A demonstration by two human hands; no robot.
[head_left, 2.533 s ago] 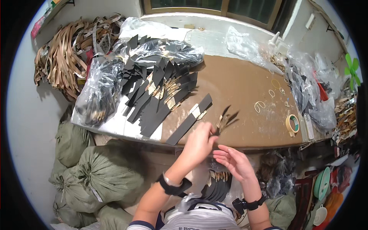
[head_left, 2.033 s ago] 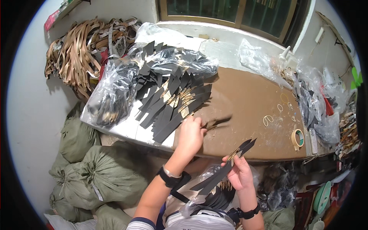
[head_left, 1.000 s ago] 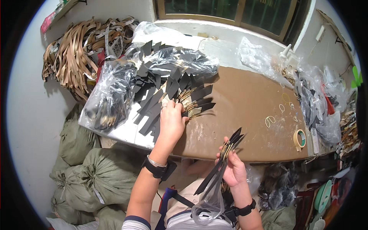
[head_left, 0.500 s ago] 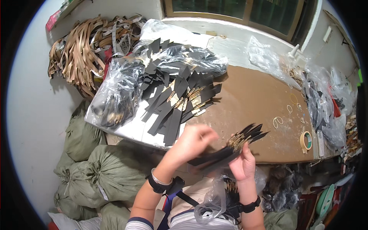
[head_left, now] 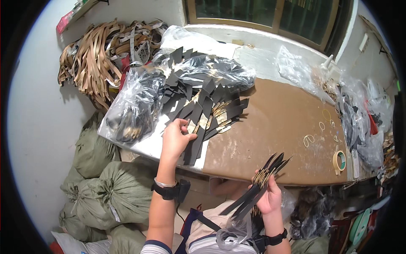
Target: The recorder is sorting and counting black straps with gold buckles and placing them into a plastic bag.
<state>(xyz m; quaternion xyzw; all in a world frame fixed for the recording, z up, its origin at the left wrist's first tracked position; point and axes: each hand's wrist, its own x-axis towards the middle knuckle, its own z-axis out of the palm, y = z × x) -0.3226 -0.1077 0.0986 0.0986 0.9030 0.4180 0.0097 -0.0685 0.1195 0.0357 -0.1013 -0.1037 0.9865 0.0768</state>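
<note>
Flat black straps [head_left: 194,146] with pointed ends and gold-coloured metal pieces lie in a loose, overlapping pile on the table's left half. At the pile's near left edge, my left hand [head_left: 174,137] has its fingers curled and thumb drawn in on one of these straps; the grip point is partly hidden. My right hand [head_left: 269,196] is closed around a fanned bundle of similar black straps [head_left: 249,197] by the table's front edge. Gold metal pieces cluster across the bundle's middle, and its pointed tips stick up over the brown surface.
Clear plastic bags of black straps [head_left: 133,106] flank the pile. The brown tabletop [head_left: 270,122] carries rubber bands [head_left: 308,140] and a tape roll [head_left: 338,161]. Tan straps [head_left: 95,59] hang at the back left. Green sacks [head_left: 122,190] fill the floor at left.
My left hand has moved away from the bundle, up and left to the strap pile. My right hand has lowered slightly with the bundle, and the view has shifted a little.
</note>
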